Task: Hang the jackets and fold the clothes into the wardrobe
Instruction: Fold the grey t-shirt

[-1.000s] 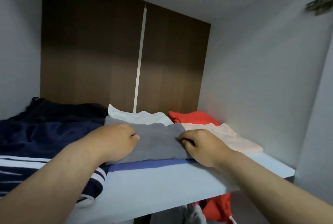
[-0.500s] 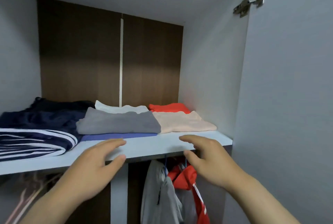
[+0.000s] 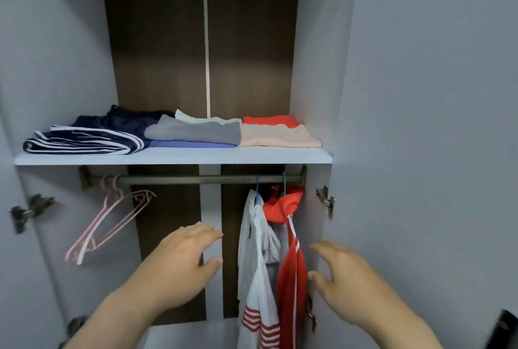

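Under gry top (image 3: 196, 132): blu edge (image 3: 190, 144) only

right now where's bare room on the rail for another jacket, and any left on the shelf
The rail is bare across its middle, between the pink hangers and the white jacket. The right end is crowded: white jacket and red jacket hang together. The shelf is full side to side with folded clothes, bar its front strip.

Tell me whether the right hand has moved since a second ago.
Yes. The right hand has come off the grey folded garment and dropped below the front edge of the shelf. It is now open beside the hanging red jacket.
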Available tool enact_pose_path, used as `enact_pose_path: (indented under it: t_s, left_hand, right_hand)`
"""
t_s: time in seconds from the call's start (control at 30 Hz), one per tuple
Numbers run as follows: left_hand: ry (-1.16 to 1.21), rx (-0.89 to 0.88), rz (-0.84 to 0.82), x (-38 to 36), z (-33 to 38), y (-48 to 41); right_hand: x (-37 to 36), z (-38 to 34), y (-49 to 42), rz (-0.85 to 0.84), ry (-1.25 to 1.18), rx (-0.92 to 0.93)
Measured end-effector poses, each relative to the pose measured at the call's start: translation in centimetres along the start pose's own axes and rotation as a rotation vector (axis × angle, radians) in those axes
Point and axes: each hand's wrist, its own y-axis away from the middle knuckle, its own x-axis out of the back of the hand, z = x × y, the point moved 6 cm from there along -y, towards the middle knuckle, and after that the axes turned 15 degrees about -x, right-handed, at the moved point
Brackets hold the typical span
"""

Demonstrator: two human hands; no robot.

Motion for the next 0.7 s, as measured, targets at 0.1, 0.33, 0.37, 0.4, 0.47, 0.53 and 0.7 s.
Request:
enact_pose_path:
  t_s: [0.1, 0.33, 0.37, 0.4, 0.47, 0.53, 0.7]
  left_hand:
    - [-0.049, 0.033, -0.046, 0.4, 0.5, 2.9]
    - [0.026, 0.035, -0.146, -1.6, 0.5, 6.9]
    - [0.053, 0.041, -0.157, -2.2, 0.4, 7.4]
    - [0.081, 0.041, -0.169, -2.8, 0.3, 7.9]
    - [0.115, 0.02, -0.19, -4.0, -0.2, 8.6]
    - [0.145, 0.008, -0.219, -5.5, -1.1, 9.6]
    - [0.191, 0.033, -0.306, -9.5, -0.6, 12.5]
  right_hand:
    - [-1.2, 0.9, 1.9, -0.058, 0.003, -0.054]
    - [-2.6, 1.3, 6.2, -0.058, -0.036, -0.099]
    - [-2.5, 1.4, 7.1, -0.028, -0.067, -0.106]
    - [-2.5, 1.5, 8.0, 0.007, -0.096, -0.111]
    - [-3.1, 1.9, 9.7, 0.056, -0.145, -0.14]
    - [-4.1, 3.2, 11.2, 0.121, -0.187, -0.186]
    - [-3.9, 6.8, 15.9, 0.377, -0.242, -0.337]
